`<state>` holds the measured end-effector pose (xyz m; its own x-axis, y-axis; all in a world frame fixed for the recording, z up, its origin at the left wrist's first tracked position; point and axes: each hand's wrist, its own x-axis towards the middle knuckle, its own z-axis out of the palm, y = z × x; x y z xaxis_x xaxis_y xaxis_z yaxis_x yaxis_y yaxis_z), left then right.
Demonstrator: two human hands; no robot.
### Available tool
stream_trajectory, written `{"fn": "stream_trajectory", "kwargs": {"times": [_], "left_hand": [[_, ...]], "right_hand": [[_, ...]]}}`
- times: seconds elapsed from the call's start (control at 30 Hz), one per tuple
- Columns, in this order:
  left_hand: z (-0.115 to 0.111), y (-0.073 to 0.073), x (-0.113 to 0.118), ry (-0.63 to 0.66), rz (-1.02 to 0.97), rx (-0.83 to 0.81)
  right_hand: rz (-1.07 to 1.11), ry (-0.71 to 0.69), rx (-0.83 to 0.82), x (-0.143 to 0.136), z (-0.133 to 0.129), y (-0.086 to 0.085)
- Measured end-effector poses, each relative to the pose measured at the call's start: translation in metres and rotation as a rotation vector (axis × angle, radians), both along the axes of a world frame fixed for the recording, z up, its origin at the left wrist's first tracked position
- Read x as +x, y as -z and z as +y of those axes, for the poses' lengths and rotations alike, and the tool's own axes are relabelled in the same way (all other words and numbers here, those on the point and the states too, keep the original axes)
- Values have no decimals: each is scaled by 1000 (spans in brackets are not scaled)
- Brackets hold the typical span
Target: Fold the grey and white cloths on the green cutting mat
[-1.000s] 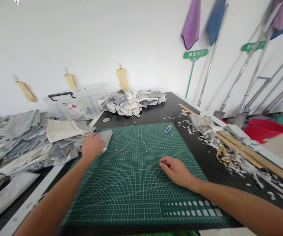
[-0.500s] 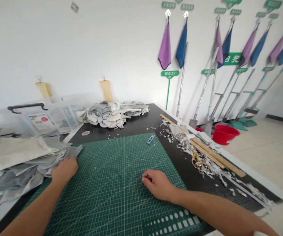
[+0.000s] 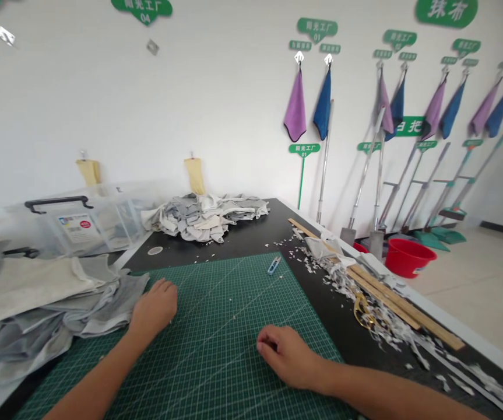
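My left hand (image 3: 155, 309) is over the left part of the green cutting mat (image 3: 216, 326), just right of a heap of grey and cream cloth pieces (image 3: 45, 286). Its fingers are bent and pressed together; what they hold, if anything, is hidden. My right hand (image 3: 288, 356) rests on the right part of the mat, fingers curled in towards the thumb, with nothing visible in them. A small light-blue thread snipper (image 3: 274, 265) lies near the mat's far right corner.
A second cloth heap (image 3: 207, 216) lies at the back beside a clear plastic box (image 3: 80, 224). Along the right edge are wooden rulers (image 3: 404, 303), gold-handled scissors (image 3: 362, 310) and white scraps (image 3: 343, 280). A red bucket (image 3: 408, 257) stands on the floor beyond.
My left hand has moved right, from the cloth heap onto the mat. My right hand has stayed in about the same place on the mat. The view has tilted up.
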<state>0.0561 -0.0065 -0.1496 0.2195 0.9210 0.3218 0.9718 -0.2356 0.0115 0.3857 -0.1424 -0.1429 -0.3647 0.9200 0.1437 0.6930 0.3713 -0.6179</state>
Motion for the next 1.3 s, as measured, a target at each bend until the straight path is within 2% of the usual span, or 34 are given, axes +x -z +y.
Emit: {"fn": "stream_trajectory", "kwargs": {"times": [0.1,0.2,0.3,0.4,0.6,0.87,1.0,1.1,1.3], "left_hand": [[24,8,9,53,29,-20],[46,19,19,5,-53,-59],[65,25,22,-27,-143,-98],[81,27,19,6,-182,-108],[95,32,7,52,-228,-106],[102,32,9,58,-217,-94],[103,32,8,64,-216,-78],[103,33,8,61,-211,-67],[101,32,9,53,-210,-35]], "right_hand": [[-55,-120,-13,-3,17,-7],[-162,-224,36,-9,44,-15],[-268,-286,125,-24,87,-19],[-300,-335,212,-44,143,-14],[-255,-166,208,-83,251,8],[-240,107,162,-119,349,30],[-233,166,139,-132,385,34],[-201,205,146,-138,402,34],[-33,219,212,-143,408,26]]}}
